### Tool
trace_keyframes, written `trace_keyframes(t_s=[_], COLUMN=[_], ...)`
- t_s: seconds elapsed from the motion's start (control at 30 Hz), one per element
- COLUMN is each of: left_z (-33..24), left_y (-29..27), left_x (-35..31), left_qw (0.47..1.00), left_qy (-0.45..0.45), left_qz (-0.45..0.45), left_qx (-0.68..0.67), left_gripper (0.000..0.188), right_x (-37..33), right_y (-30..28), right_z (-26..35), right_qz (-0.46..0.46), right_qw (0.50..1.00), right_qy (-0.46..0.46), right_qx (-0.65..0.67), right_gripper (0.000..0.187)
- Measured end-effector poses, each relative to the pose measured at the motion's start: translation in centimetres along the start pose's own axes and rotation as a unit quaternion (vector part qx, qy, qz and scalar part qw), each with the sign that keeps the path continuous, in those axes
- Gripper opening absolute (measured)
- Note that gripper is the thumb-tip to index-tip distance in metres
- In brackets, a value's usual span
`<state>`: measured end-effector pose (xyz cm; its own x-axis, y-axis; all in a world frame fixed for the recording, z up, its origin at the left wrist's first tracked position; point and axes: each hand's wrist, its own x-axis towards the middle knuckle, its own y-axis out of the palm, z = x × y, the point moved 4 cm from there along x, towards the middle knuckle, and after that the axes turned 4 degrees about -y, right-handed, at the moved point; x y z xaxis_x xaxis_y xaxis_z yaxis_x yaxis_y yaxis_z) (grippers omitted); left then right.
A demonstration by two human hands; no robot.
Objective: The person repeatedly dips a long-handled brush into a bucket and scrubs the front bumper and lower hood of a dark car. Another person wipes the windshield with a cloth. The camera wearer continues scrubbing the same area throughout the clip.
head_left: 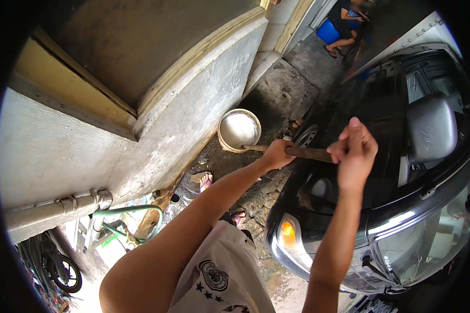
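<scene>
My left hand (277,154) and my right hand (356,151) both grip a long brown wooden handle (308,153) held level in front of me. At its far end sits a round pale bowl (238,130), a dipper filled with whitish liquid. The dipper hangs over wet ground between a grey wall (193,104) on the left and a black vehicle (397,208) on the right. My right hand is over the vehicle's hood.
A green hose (136,211) runs from a pipe (52,208) on the wall at lower left. A motorbike wheel (65,271) shows at the bottom left. A seated person (350,21) and a blue bucket (327,31) are far up the alley. My sandalled feet (206,181) stand on broken paving.
</scene>
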<state>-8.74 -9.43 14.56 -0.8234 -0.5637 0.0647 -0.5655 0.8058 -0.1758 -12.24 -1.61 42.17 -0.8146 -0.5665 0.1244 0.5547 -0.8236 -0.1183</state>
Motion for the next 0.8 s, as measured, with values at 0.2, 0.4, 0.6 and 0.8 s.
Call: trace_keyframes(t_s=[0.2,0.4,0.6,0.8], left_z=[7.8,12.5,9.1,-2.7], left_y=[2.3,5.1,7.7,6.0], left_x=[-10.4,-20.0,-14.7,-4.7], left_qw=[0.995,0.951,0.919,0.99], left_qy=[0.086,0.174,0.097,0.06], left_qz=[0.043,0.239,0.321,0.095], left_qx=[0.017,0.088,0.209,0.084], left_gripper=[0.012,0.019,0.022,0.021], right_x=[-15.9,-32.2,-27.1,-8.8], right_y=[-1.6,-5.5,-9.1,-9.6], right_z=[-7.5,-15.0,-13.4,2.4], right_qz=[0.021,0.071,-0.074,-0.063], right_qw=[0.974,0.977,0.983,0.997], right_qy=[-0.217,-0.198,-0.107,-0.049], right_qx=[0.061,0.011,0.13,0.001], right_gripper=[0.036,0.029,0.033,0.043])
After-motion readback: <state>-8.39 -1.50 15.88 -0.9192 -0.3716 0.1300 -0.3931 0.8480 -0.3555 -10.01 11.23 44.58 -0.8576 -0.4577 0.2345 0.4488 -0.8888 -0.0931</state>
